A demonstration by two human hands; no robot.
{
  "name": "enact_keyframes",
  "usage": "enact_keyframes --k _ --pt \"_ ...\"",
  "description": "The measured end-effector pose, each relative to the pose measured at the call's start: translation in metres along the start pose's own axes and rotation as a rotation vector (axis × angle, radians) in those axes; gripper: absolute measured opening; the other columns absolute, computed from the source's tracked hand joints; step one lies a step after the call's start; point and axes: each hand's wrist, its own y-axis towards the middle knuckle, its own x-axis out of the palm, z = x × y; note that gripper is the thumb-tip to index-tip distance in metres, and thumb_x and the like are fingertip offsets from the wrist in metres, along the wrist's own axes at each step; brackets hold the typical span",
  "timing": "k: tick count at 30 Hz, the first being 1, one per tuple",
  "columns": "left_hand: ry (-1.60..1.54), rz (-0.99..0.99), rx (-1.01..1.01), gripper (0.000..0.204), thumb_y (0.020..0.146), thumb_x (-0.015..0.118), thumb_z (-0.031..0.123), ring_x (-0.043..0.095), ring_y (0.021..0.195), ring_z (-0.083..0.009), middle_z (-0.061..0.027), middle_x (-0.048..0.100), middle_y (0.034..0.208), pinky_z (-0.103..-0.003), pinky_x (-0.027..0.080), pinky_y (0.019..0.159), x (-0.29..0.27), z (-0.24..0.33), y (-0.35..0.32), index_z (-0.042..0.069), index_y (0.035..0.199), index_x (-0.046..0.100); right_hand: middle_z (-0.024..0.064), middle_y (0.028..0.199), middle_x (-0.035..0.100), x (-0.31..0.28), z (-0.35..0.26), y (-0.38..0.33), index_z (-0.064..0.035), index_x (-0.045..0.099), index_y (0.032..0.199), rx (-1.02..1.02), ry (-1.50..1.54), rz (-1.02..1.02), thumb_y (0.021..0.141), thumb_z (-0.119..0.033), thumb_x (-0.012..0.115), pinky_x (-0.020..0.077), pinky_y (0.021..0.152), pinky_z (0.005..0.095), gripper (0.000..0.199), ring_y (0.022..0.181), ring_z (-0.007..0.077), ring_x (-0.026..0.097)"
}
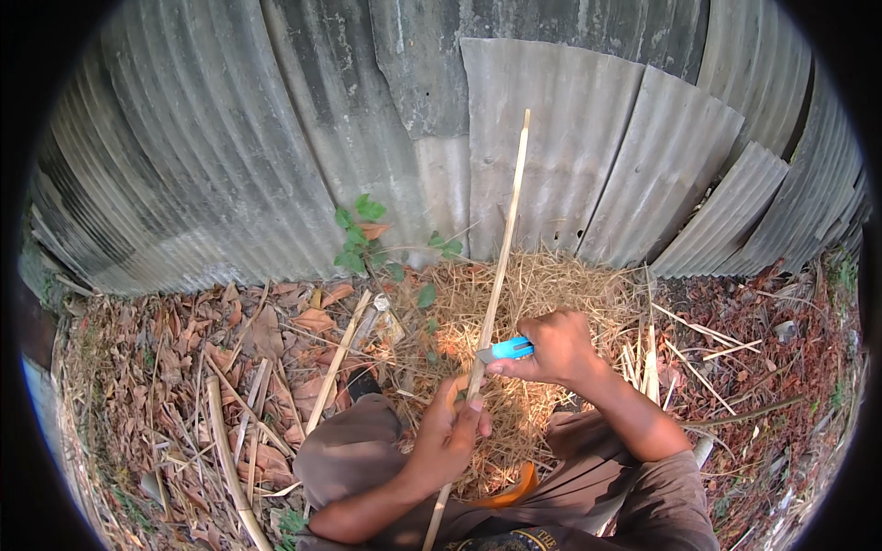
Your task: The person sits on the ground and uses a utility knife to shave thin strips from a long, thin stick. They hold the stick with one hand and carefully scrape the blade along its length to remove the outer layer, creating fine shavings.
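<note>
A long, pale strip of split bamboo (pixel 503 253) slants up from my lap toward the metal wall. Around its lower part my left hand (pixel 449 429) is closed, thumb on top. My right hand (pixel 555 347) grips a utility knife (pixel 510 349) with a bright blue handle. The knife's blade end meets the strip just above my left hand. Part of the knife handle is hidden by my right fingers. Between my legs lies a curved orange object (pixel 516 485), partly covered, whose kind I cannot make out.
Grey corrugated metal sheets (pixel 395 165) form a wall ahead. Thin shavings (pixel 570 285) pile up at its foot. Dry leaves (pixel 266 335) and several bamboo pieces (pixel 230 450) litter the ground at left. More split strips (pixel 652 363) lie at right. A green plant (pixel 356 241) grows against the wall.
</note>
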Motion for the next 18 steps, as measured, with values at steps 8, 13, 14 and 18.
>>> enact_keyframes --k 8,13,14,18 --pt "0.146 -0.040 0.075 0.031 0.101 0.036 0.016 0.049 0.067 -0.0079 -0.0047 0.052 0.073 -0.022 0.040 0.064 0.000 0.002 -0.011 0.000 0.128 0.031 0.0042 0.038 0.043 0.018 0.017 0.016 -0.0104 0.048 0.047 -0.224 -0.047 0.211 0.055 -0.083 0.062 0.0412 0.037 0.0346 0.075 0.034 0.0232 0.050" --pt "0.142 -0.055 0.068 0.030 0.101 0.036 0.015 0.050 0.067 -0.0079 -0.0049 0.052 0.073 -0.022 0.041 0.064 0.001 -0.007 -0.019 0.000 0.127 0.031 0.0061 0.039 0.044 0.018 0.038 0.024 -0.0104 0.048 0.046 -0.072 -0.047 0.263 0.059 -0.081 0.063 0.0400 0.038 0.0368 0.073 0.035 0.0234 0.050" --pt "0.139 -0.082 0.073 0.030 0.101 0.036 0.015 0.050 0.067 -0.0081 -0.0049 0.052 0.073 -0.023 0.042 0.064 0.003 -0.010 -0.020 -0.001 0.126 0.031 0.0064 0.039 0.045 0.016 0.053 0.025 -0.0105 0.048 0.047 0.011 -0.070 0.258 0.059 -0.080 0.063 0.0398 0.038 0.0371 0.072 0.035 0.0236 0.050" --pt "0.152 -0.123 0.102 0.031 0.100 0.037 0.012 0.050 0.066 -0.0093 -0.0050 0.051 0.072 -0.024 0.043 0.065 0.008 -0.007 -0.017 -0.004 0.126 0.030 0.0076 0.041 0.048 0.019 0.067 0.021 -0.0091 0.053 0.052 0.079 -0.187 0.302 0.065 -0.080 0.058 0.0403 0.039 0.0396 0.072 0.036 0.0258 0.052"
